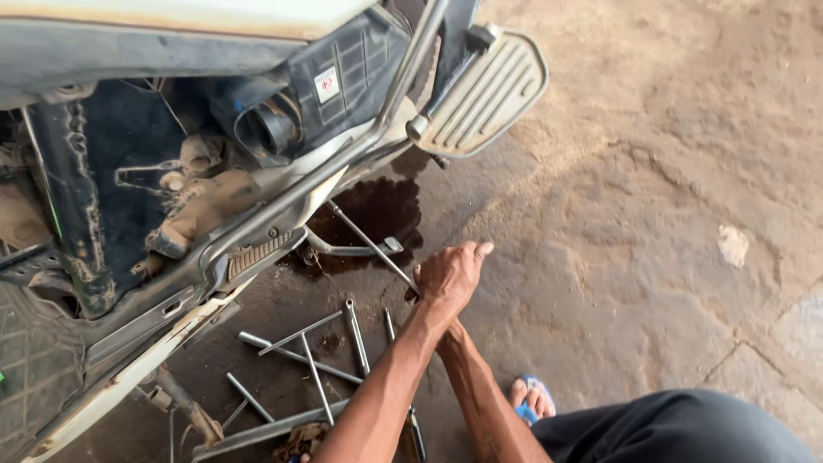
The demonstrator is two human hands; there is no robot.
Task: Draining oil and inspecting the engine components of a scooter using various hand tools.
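My left hand [452, 274] reaches forward over the stained floor, fingers curled down and thumb out. It closes on the near end of a long thin metal wrench [369, 242], which slants up toward the underside of a worn scooter [206, 197]. My right forearm [470, 377] runs under my left wrist, and its hand is hidden there. A dark oil puddle [377, 210] lies on the ground under the scooter, just beyond the wrench.
Several long metal wrenches and rods [300, 347] lie scattered on the floor near my left arm. The scooter's ribbed footboard [484, 94] juts out above. My foot in a blue sandal [531, 399] is at the lower right, on cracked concrete [651, 214].
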